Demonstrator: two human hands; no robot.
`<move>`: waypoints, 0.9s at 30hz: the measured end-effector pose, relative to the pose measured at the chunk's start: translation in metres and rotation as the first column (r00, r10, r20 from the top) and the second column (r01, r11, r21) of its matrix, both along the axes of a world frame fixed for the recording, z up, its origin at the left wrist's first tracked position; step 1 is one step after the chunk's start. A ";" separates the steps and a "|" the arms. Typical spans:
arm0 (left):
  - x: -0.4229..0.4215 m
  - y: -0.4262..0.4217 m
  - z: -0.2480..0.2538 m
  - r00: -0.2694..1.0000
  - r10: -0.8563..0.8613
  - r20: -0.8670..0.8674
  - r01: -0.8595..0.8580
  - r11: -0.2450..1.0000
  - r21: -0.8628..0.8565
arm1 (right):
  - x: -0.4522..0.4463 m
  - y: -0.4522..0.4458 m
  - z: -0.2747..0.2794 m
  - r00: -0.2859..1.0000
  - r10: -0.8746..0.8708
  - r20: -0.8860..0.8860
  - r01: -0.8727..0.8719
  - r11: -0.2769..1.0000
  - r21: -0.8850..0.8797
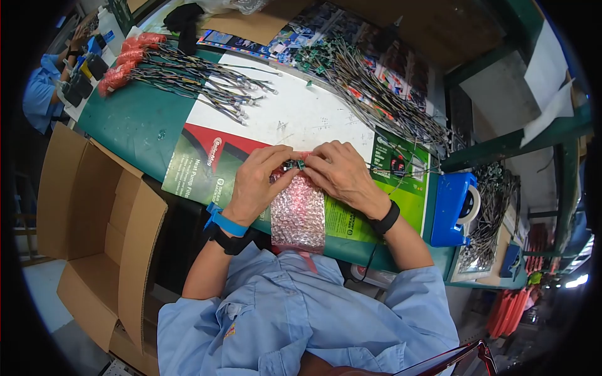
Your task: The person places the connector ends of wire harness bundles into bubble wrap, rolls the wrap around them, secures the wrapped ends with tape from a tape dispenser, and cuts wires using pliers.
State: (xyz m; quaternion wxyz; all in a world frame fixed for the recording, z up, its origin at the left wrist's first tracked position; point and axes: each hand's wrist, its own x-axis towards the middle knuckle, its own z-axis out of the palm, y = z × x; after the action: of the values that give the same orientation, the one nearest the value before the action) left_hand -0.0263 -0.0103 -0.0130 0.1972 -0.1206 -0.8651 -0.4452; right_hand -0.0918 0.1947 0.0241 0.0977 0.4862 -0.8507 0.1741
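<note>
A strip of pinkish bubble wrap [298, 219] lies over the front edge of the bench, its far end between my two hands. Small green circuit boards [293, 165] show on that end, partly hidden by my fingers. My left hand [256, 185], with a blue wrist strap, is closed on the left side of the wrap, thumb beside the boards. From the right, my right hand [348, 175] pinches the wrap with curled fingers close to the boards. Thin dark cables [401, 169] extend to the right from beneath the right hand.
Cable bundles with red-wrapped ends [128, 62] lie back left. Loose cables with green boards [370, 81] spread back right. A blue tape dispenser [448, 210] stands at the right edge. An open cardboard box [94, 232] is at left. Another person's blue sleeve [41, 88] shows far left.
</note>
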 end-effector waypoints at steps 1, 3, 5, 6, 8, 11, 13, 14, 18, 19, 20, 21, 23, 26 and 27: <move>0.000 0.000 -0.001 1.000 -0.002 0.001 0.002 1.000 0.000 | -0.001 -0.001 -0.001 1.000 -0.002 0.001 0.002 1.000 0.000; 0.000 0.001 -0.003 1.000 0.013 -0.021 -0.012 1.000 0.016 | -0.007 -0.004 -0.002 0.998 0.032 0.052 -0.030 0.999 -0.035; 0.000 0.000 -0.001 1.000 0.001 -0.012 0.000 0.999 0.044 | -0.013 -0.003 -0.005 0.990 0.056 0.128 -0.045 0.995 -0.085; 0.001 -0.001 0.000 1.000 -0.010 -0.004 0.010 0.997 0.074 | -0.015 -0.003 -0.007 0.976 0.084 0.201 -0.057 0.989 -0.134; 0.001 -0.002 -0.005 1.000 -0.021 0.017 0.020 0.994 0.104 | -0.019 -0.005 -0.009 0.952 0.040 0.304 0.007 0.988 -0.153; 0.000 -0.005 -0.009 0.997 -0.064 0.044 0.057 0.989 0.138 | -0.017 -0.010 -0.010 0.829 -0.003 0.559 0.144 0.968 -0.207; 0.001 -0.006 -0.006 0.995 -0.085 0.053 0.077 0.987 0.142 | -0.015 -0.012 -0.011 0.717 0.013 0.697 0.213 0.948 -0.237; 0.002 -0.005 0.002 0.994 -0.081 0.072 0.068 0.984 0.162 | -0.014 -0.012 -0.012 0.766 -0.006 0.643 0.188 0.958 -0.216; 0.002 -0.011 0.002 0.996 -0.084 -0.026 0.082 0.996 -0.045 | -0.002 -0.014 -0.010 0.891 -0.013 0.454 0.122 0.970 -0.212; 0.003 -0.013 0.003 0.996 -0.083 -0.027 0.082 0.996 -0.041 | 0.003 -0.016 -0.009 0.902 -0.012 0.431 0.128 0.962 -0.241; 0.004 -0.014 0.006 0.994 -0.110 -0.006 0.110 0.993 -0.032 | 0.007 -0.017 -0.009 0.903 -0.013 0.430 0.128 0.963 -0.238; 0.006 -0.016 0.007 0.990 -0.138 0.017 0.139 0.990 -0.024 | 0.010 -0.018 -0.009 0.937 -0.027 0.349 0.115 0.965 -0.235; 0.006 -0.021 0.002 0.985 -0.160 0.057 0.159 0.987 0.027 | 0.017 -0.021 -0.007 0.964 -0.036 0.262 0.097 0.970 -0.222; 0.007 -0.024 0.004 0.983 -0.167 0.080 0.159 0.983 0.092 | 0.022 -0.021 -0.014 0.995 -0.016 0.097 0.033 0.984 -0.176; 0.008 -0.027 0.005 0.976 -0.196 0.089 0.186 0.976 0.109 | 0.024 -0.021 -0.014 0.995 -0.015 0.096 0.032 0.984 -0.176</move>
State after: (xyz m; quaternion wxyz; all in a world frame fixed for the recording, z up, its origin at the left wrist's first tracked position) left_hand -0.0187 -0.0369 -0.0084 0.1159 -0.1711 -0.8348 -0.5104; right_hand -0.0673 0.1740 0.0105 0.1021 0.4570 -0.8412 0.2706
